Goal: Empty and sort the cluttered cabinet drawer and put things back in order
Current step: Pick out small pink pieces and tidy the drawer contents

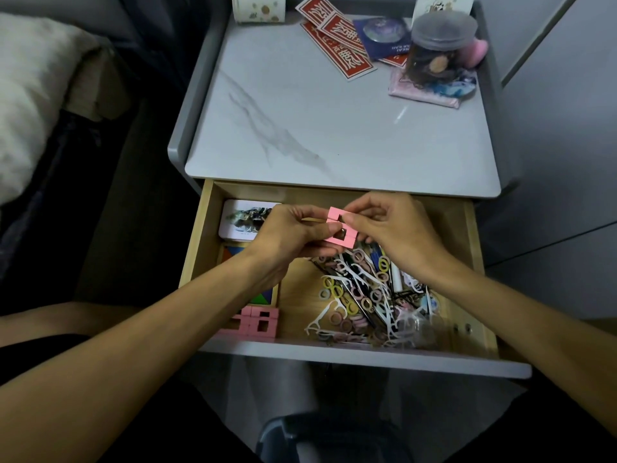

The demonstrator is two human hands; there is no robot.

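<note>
Both forearms enter from the lower corners and meet above the open drawer.

1. Hands. The left hand and right hand are held close together over the rear half of the drawer. Each one pinches the same pink block frame between thumb and fingertips, left hand on its left edge and right hand on its right edge. The remaining fingers of both hands are curled.

2. Held item. The pink block frame is a small square of joined pink cubes with openings through its middle. It is clear of the drawer floor and is supported only by the two hands.

3. Drawer contents.
- Front left corner: a cluster of further pink blocks, resting against the front panel.
- Left side, behind that cluster: a wooden tangram tray with coloured pieces, partly covered by the left wrist.
- Rear left corner: a white tin with a printed lid, lying flat.
- Centre and right: a loose tangle of hair ties, floss picks and pins, heaped together.

4. Cabinet top. The marbled surface carries items along its far edge only: red cards, overlapping; a blue card just beside them; a jar with a grey lid, standing on a pink pouch at the right; and a patterned roll at the far left corner.
</note>
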